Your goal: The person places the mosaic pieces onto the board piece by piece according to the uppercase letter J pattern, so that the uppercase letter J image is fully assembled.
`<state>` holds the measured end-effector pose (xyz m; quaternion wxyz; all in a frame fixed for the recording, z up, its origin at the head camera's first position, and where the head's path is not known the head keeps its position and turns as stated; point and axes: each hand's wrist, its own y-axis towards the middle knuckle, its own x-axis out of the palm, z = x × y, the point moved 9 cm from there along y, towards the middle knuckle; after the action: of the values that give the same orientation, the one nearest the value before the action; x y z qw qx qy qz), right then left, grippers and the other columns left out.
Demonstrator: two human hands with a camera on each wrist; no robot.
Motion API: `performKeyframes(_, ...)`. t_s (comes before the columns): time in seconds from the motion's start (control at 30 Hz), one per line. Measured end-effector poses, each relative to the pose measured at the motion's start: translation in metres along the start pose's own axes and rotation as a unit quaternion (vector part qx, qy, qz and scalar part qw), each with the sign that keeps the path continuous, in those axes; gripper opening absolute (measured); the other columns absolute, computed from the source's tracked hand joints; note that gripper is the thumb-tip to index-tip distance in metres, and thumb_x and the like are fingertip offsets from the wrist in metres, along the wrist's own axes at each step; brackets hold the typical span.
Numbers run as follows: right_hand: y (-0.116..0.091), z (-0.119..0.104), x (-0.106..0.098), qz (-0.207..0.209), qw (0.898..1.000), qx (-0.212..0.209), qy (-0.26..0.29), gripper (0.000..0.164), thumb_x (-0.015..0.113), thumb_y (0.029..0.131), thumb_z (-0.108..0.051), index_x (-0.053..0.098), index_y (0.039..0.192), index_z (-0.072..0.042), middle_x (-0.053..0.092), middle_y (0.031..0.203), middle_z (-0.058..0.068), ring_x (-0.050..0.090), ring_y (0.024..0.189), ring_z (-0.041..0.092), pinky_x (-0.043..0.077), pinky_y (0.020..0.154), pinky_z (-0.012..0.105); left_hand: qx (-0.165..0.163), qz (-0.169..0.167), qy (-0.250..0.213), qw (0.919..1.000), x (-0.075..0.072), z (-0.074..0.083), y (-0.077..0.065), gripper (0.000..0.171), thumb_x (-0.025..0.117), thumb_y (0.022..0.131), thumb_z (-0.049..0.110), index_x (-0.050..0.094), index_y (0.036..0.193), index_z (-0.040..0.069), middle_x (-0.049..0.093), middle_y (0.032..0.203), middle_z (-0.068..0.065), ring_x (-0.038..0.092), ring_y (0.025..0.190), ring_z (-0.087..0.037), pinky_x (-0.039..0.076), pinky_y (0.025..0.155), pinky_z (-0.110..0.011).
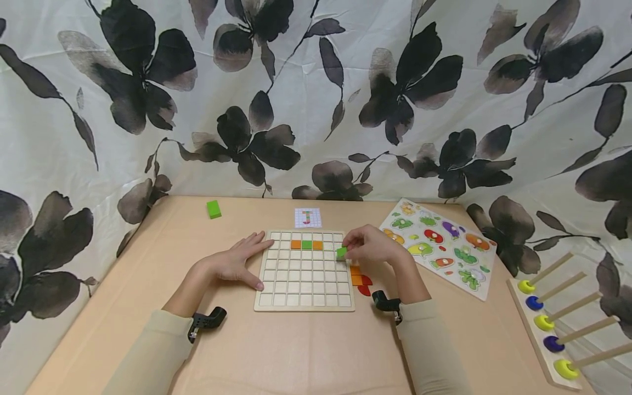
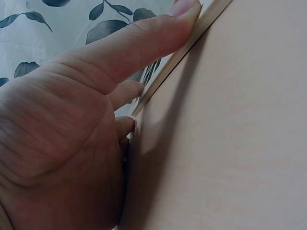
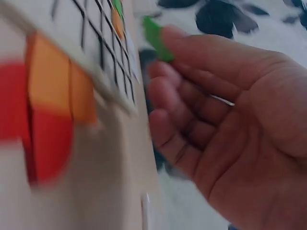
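A pale wooden grid board (image 1: 305, 306) lies on the table, with an orange, a green (image 1: 306, 244) and an orange square tile (image 1: 317, 245) side by side in its upper part. My left hand (image 1: 231, 263) rests at the board's left edge, thumb and fingers spread; in the left wrist view the thumb (image 2: 153, 43) touches the rim. Over the board's right edge, my right hand (image 1: 375, 245) pinches a green square tile (image 3: 156, 39) between thumb and fingertips. Orange tiles (image 3: 50, 79) and red rounded pieces (image 1: 364, 285) lie beside the board, below this hand.
A small pattern card (image 1: 308, 218) lies behind the board, and a green piece (image 1: 214, 209) at the back left. A vegetable picture board (image 1: 439, 247) lies at the right. Near the right edge stands a peg rack (image 1: 538, 334) with yellow and blue rings. Floral cloth (image 1: 316, 99) hangs behind.
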<state>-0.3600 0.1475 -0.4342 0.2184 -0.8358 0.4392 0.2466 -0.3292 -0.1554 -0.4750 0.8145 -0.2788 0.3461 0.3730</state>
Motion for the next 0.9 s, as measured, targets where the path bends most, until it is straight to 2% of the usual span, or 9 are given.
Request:
performKeyframes(0.1, -0.007, 0.016, -0.006, -0.02, 0.999, 0.034, -0.027, 0.018, 0.083, 0.087, -0.007, 0.076, 0.103, -0.005, 0.072, 0.091, 0.008, 0.059, 0.084, 0.022, 0.05, 0.079, 0.03, -0.001, -0.001, -0.001, 1.0, 0.0, 0.0, -0.001, 0.123, 0.092, 0.069, 0.053, 0.027, 0.166, 0.016, 0.001, 0.175, -0.019, -0.005, 0.161, -0.044, 0.005, 0.126, -0.07)
performKeyframes(0.2, -0.01, 0.026, -0.008, -0.031, 0.996, 0.057, -0.062, 0.019, 0.085, 0.084, -0.008, 0.077, 0.101, -0.01, 0.068, 0.091, 0.005, 0.057, 0.09, 0.023, 0.047, 0.08, 0.033, -0.003, -0.003, -0.004, 1.0, 0.001, 0.0, -0.001, 0.123, 0.092, 0.069, 0.052, 0.027, 0.166, 0.015, 0.001, 0.175, -0.019, -0.005, 0.161, -0.044, 0.005, 0.126, -0.07)
performKeyframes(0.4, -0.009, 0.027, 0.006, -0.067, 0.992, 0.057, -0.089, 0.014, 0.087, 0.084, -0.013, 0.078, 0.095, -0.016, 0.062, 0.084, 0.005, 0.057, 0.09, 0.023, 0.045, 0.077, 0.033, -0.003, -0.003, -0.004, 1.0, 0.0, 0.001, 0.0, 0.123, 0.092, 0.069, 0.053, 0.026, 0.166, 0.016, 0.0, 0.176, -0.018, -0.006, 0.162, -0.043, 0.004, 0.126, -0.07)
performKeyframes(0.6, -0.007, 0.024, 0.011, -0.07, 0.989, 0.063, -0.117, 0.013, 0.087, 0.083, -0.014, 0.075, 0.088, -0.014, 0.062, 0.079, 0.004, 0.058, 0.081, 0.022, 0.045, 0.071, 0.032, -0.003, -0.003, 0.0, 1.0, -0.001, 0.0, 0.001, 0.123, 0.091, 0.07, 0.054, 0.026, 0.167, 0.018, 0.0, 0.176, -0.017, -0.006, 0.162, -0.043, 0.005, 0.125, -0.07)
performKeyframes(0.73, -0.006, 0.023, 0.014, -0.082, 0.988, 0.063, -0.116, 0.014, 0.087, 0.084, -0.013, 0.073, 0.088, -0.012, 0.06, 0.078, 0.004, 0.058, 0.081, 0.022, 0.044, 0.071, 0.032, -0.003, -0.003, -0.001, 1.0, -0.001, -0.001, 0.001, 0.123, 0.092, 0.069, 0.054, 0.026, 0.167, 0.018, 0.0, 0.176, -0.017, -0.006, 0.162, -0.042, 0.005, 0.125, -0.07)
performKeyframes(0.9, -0.008, 0.019, 0.016, -0.097, 0.99, 0.051, -0.086, 0.015, 0.084, 0.085, -0.009, 0.07, 0.087, -0.009, 0.058, 0.077, 0.003, 0.057, 0.079, 0.022, 0.044, 0.072, 0.032, -0.006, -0.004, -0.003, 1.0, 0.0, 0.0, 0.0, 0.122, 0.092, 0.069, 0.053, 0.027, 0.166, 0.017, 0.0, 0.176, -0.017, -0.006, 0.162, -0.043, 0.005, 0.125, -0.07)
